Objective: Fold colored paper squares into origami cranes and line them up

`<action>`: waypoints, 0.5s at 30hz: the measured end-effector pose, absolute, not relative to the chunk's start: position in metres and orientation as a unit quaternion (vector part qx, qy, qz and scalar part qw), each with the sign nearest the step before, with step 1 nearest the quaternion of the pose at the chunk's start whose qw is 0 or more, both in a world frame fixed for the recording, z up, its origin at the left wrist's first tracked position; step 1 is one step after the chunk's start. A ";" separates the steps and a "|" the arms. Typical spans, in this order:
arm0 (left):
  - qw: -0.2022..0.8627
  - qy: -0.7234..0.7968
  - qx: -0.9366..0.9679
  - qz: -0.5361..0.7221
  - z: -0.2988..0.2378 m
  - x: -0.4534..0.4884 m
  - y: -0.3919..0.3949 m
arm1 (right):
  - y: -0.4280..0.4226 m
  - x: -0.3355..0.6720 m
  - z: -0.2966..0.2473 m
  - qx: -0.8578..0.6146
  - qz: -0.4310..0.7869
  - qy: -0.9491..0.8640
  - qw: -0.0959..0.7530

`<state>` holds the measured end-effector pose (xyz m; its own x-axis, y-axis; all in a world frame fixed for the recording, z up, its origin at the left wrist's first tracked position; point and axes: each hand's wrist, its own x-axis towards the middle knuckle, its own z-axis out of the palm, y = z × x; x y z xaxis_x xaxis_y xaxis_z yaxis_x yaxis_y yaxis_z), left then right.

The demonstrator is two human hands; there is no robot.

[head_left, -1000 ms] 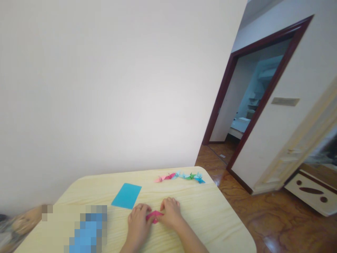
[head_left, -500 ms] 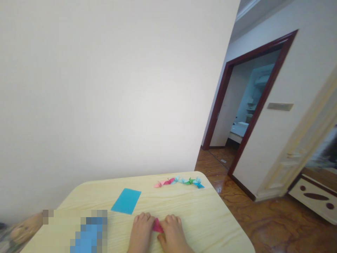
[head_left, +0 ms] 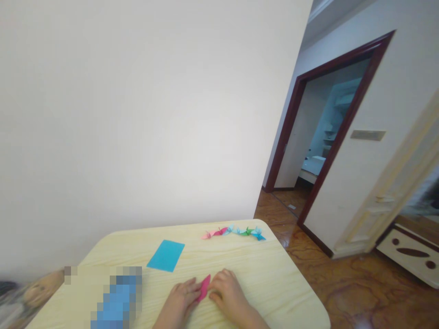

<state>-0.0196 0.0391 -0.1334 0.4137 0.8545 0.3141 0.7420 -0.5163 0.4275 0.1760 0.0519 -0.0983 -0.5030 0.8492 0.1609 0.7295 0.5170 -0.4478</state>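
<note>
As far as visible, left hand [head_left: 180, 299] and right hand [head_left: 228, 290] narrowly grip folded pink paper [head_left: 204, 288].

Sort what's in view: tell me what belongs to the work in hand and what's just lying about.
Work in hand:
- pink folded paper
- left hand
- right hand

Just lying about:
- blue paper sheet
- row of paper cranes
- wooden table
</note>
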 end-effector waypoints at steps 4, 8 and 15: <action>0.145 0.475 0.825 0.270 -0.123 -0.018 0.041 | 0.055 0.176 -0.096 -0.451 0.160 -0.859 0.181; 0.147 0.473 0.828 0.262 -0.119 -0.017 0.040 | 0.048 0.174 -0.089 -0.444 0.147 -0.859 0.211; 0.063 0.501 0.847 0.164 -0.133 -0.019 0.034 | 0.038 0.171 -0.100 -0.431 0.123 -0.879 0.164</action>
